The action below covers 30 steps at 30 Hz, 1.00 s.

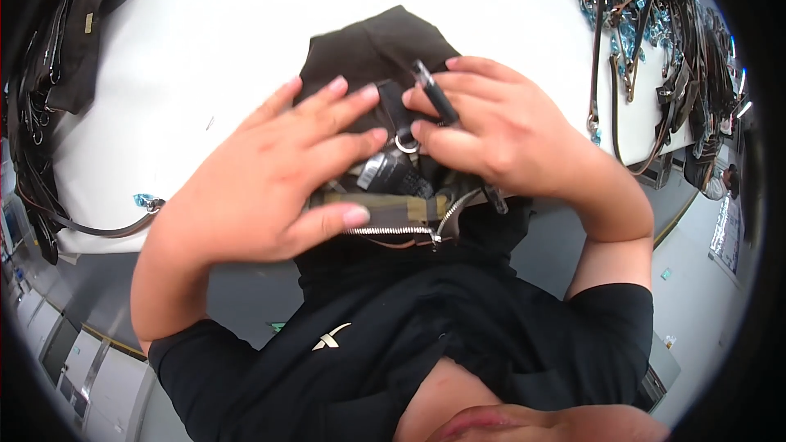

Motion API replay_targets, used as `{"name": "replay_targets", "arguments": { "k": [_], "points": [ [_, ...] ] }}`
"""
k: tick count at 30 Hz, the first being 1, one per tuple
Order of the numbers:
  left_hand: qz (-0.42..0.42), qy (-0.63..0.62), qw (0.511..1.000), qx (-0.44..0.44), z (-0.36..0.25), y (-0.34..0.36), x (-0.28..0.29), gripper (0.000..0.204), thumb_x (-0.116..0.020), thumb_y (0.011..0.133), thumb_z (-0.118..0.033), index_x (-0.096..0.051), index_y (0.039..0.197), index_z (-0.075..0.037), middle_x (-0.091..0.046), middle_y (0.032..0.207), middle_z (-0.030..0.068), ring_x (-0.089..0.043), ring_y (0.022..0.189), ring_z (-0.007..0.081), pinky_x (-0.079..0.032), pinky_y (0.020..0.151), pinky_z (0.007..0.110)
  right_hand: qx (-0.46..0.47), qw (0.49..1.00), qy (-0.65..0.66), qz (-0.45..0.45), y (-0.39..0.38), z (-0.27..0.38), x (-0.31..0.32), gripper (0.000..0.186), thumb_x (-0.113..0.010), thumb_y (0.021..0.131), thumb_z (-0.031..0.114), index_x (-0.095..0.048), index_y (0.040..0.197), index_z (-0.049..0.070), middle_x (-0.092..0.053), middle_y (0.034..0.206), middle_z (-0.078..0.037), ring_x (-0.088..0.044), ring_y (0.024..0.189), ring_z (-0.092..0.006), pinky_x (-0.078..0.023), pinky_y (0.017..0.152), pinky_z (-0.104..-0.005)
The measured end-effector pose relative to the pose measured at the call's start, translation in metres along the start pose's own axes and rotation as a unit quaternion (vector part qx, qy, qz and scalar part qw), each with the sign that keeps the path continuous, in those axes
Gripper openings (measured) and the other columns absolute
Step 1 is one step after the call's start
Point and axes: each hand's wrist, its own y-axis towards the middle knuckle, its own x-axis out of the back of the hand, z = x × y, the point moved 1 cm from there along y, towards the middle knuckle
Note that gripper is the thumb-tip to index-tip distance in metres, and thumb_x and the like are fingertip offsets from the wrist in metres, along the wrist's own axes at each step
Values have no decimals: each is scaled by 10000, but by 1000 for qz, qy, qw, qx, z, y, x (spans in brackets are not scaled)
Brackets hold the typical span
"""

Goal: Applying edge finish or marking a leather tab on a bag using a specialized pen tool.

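A dark brown fabric bag (372,49) lies at the near edge of the white counter (221,16), right in front of the person, with its silver-toothed metal zipper (393,231) open toward the body. The left hand (266,160) rests over the bag's left side, its grip spread, fingers fanned out and thumb by the zipper. The right hand (491,127) holds a slim black pen with a clear end (440,102) tucked among its fingers; its thumb and forefinger are beside a small silver metal ring (405,146), though blur hides whether they pinch anything there. Thin brown leather straps with blue wrapping (630,29) crowd the counter's far right.
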Motion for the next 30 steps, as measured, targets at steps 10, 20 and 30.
{"name": "replay_targets", "arguments": {
  "k": [10, 20, 30],
  "points": [
    [-70, 86, 993, 35, 6, 28, 14, 669, -715, 776, -403, -631, 1393, -160, -505, 1550, 142, -448, 1444, 387, -256, 1211, 615, -160, 967, 199, -3, 28, -37, 23, 524, -713, 870, 498, -720, 1161, 63, -705, 1009, -104, -678, 927, -280, -523, 874, -371],
    [-45, 84, 995, 41, 13, 34, 13, 642, -737, 712, -484, -723, 1312, -258, -522, 1538, 116, -474, 1388, 385, -272, 1161, 623, -269, 913, 267, -150, 22, -10, 21, 208, -799, 765, 111, -709, 901, -18, -711, 823, -132, -651, 672, -184, -476, 583, -267],
    [-18, 69, 996, 50, 12, 39, 18, 607, -708, 718, -509, -748, 1270, -259, -532, 1532, 124, -458, 1388, 393, -242, 1170, 618, -176, 957, 207, -99, 18, -25, 5, 211, -783, 619, -40, -648, 765, 30, -690, 754, -133, -658, 601, -254, -502, 542, -310]
  ]
}}
